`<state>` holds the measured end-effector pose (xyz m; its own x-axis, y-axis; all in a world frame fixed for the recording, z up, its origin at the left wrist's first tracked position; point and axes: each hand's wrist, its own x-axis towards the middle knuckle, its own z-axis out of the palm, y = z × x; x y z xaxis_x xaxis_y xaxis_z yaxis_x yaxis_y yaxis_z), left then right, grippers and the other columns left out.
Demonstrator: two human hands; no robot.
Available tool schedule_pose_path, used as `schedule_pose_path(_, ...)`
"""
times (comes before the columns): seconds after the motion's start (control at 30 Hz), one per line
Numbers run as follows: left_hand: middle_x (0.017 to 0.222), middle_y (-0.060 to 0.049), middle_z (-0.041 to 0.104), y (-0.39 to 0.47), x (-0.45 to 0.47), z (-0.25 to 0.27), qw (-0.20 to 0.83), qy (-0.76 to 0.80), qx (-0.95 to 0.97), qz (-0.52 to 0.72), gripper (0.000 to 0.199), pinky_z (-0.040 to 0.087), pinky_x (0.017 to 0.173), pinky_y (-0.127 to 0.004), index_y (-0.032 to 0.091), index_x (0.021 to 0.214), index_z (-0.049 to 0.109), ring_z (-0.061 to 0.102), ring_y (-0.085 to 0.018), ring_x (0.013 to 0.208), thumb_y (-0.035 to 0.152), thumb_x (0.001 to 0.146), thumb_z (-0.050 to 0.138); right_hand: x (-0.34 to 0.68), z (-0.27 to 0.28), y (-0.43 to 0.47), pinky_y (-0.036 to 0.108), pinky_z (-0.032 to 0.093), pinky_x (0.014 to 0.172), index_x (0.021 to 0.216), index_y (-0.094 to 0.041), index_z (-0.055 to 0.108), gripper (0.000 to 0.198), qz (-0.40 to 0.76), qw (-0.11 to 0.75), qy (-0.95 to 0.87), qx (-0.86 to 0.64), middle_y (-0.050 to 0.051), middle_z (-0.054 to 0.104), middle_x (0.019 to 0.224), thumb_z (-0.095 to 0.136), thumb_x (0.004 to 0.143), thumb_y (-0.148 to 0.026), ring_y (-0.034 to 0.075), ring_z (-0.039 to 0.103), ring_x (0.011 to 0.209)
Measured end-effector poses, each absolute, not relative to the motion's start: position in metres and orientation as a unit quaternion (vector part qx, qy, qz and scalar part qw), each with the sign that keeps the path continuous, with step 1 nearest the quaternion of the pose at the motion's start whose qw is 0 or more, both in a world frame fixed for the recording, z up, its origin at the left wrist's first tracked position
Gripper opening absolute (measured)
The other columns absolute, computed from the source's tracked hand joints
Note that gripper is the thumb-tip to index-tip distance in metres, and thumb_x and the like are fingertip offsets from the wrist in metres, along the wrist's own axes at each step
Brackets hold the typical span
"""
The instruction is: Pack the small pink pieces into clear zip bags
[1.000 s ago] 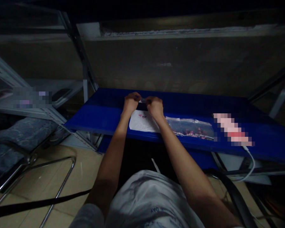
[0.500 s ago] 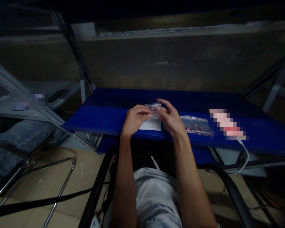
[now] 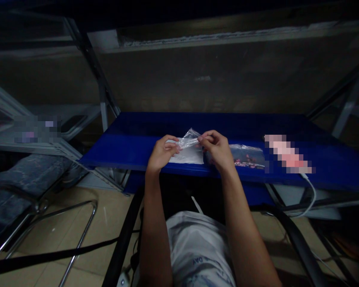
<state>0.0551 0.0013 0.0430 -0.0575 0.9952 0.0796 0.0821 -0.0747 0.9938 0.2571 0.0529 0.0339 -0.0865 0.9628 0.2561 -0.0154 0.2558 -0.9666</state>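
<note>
A small clear plastic bag [image 3: 190,138] is stretched between my two hands above the blue table. My left hand [image 3: 163,152] pinches its left edge between thumb and fingers. The fingertips of my right hand [image 3: 215,146] grip the opposite side. Beneath the bag lies a white sheet [image 3: 188,156], partly covered by my left fingers. Just right of my right hand, another clear bag [image 3: 249,155] with small pink pieces in it lies flat; my wrist hides its left end.
On the blue table [image 3: 137,125], a blurred-out pinkish object [image 3: 288,153] with a white cable [image 3: 310,195] lies at the right. Metal posts [image 3: 104,107] frame the table. At the left are a grey shelf [image 3: 86,115] and a person's patterned trouser leg [image 3: 24,175].
My hands have moved slightly apart, and the small clear bag is now spread and tilted between them. More of the white sheet shows. My right index finger has curled down onto the bag.
</note>
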Motion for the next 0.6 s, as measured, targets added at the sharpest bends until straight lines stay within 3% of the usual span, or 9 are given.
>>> schedule_pose_path(0.13, 0.081, -0.005, 0.077, 0.002, 0.060, 0.043, 0.492, 0.503, 0.450, 0.550, 0.033, 0.057, 0.071, -0.027, 0.020, 0.107, 0.062, 0.073, -0.015, 0.071, 0.032, 0.083, 0.080, 0.246, 0.028, 0.057, 0.028, 0.044, 0.055, 0.086, -0.024, 0.056, 0.039, 0.401, 0.556, -0.587, -0.431, 0.000, 0.066, 0.068, 0.076, 0.077, -0.057, 0.018, 0.064, 0.060)
schedule_pose_path(0.3, 0.081, -0.003, 0.077, 0.004, 0.061, 0.042, 0.493, 0.504, 0.411, 0.578, 0.053, 0.059, 0.071, -0.028, 0.020, 0.117, 0.058, 0.075, -0.017, 0.070, 0.023, 0.073, 0.089, 0.235, 0.028, 0.052, 0.027, 0.045, 0.056, 0.086, -0.024, 0.055, 0.035, 0.408, 0.552, -0.594, -0.420, -0.001, 0.066, 0.066, 0.072, 0.082, -0.054, 0.018, 0.066, 0.062)
schedule_pose_path(0.5, 0.089, -0.009, 0.080, -0.003, 0.044, 0.041, 0.513, 0.497, 0.447, 0.538, 0.041, 0.055, 0.063, -0.025, 0.017, 0.108, 0.059, 0.078, -0.021, 0.075, 0.027, 0.078, 0.084, 0.238, 0.029, 0.050, 0.027, 0.045, 0.055, 0.084, -0.022, 0.058, 0.028, 0.418, 0.542, -0.603, -0.409, -0.001, 0.065, 0.066, 0.073, 0.081, -0.046, 0.018, 0.065, 0.062)
schedule_pose_path(0.6, 0.092, -0.009, 0.079, -0.005, 0.038, 0.047, 0.420, 0.554, 0.464, 0.549, 0.023, 0.058, 0.069, -0.029, 0.018, 0.106, 0.063, 0.078, -0.021, 0.079, 0.025, 0.087, 0.073, 0.238, 0.026, 0.053, 0.026, 0.042, 0.051, 0.087, -0.023, 0.059, 0.025, 0.419, 0.561, -0.573, -0.426, -0.002, 0.064, 0.066, 0.071, 0.080, -0.043, 0.018, 0.065, 0.061)
